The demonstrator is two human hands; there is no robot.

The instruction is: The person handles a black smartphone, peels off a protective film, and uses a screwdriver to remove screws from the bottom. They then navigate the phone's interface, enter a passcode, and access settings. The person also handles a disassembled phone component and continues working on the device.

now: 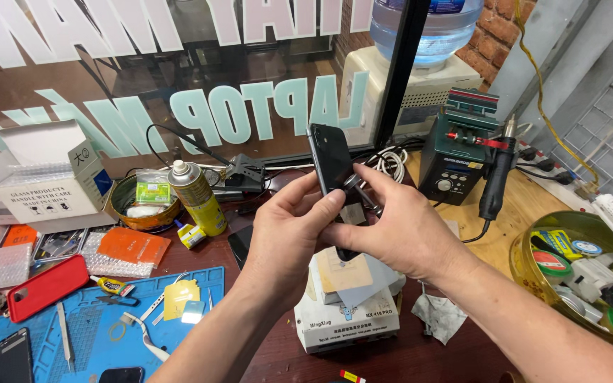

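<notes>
Both my hands hold a black smartphone (329, 157) upright above the workbench, its dark back toward me. My left hand (285, 230) grips the phone's lower left edge with thumb and fingers. My right hand (391, 230) wraps around its lower right side, and a small dark part (352, 183) sits between the fingertips against the phone. Below the hands stands a white boxy heating device (345, 319) with a tan pad on top.
A blue work mat (94, 333) with tweezers and phones lies at the front left, beside a red phone case (46, 286). A yellow spray can (199, 197), a white carton (44, 177), a green hot-air station (455, 159) and a round tin of tape rolls (583, 273) surround the workspace.
</notes>
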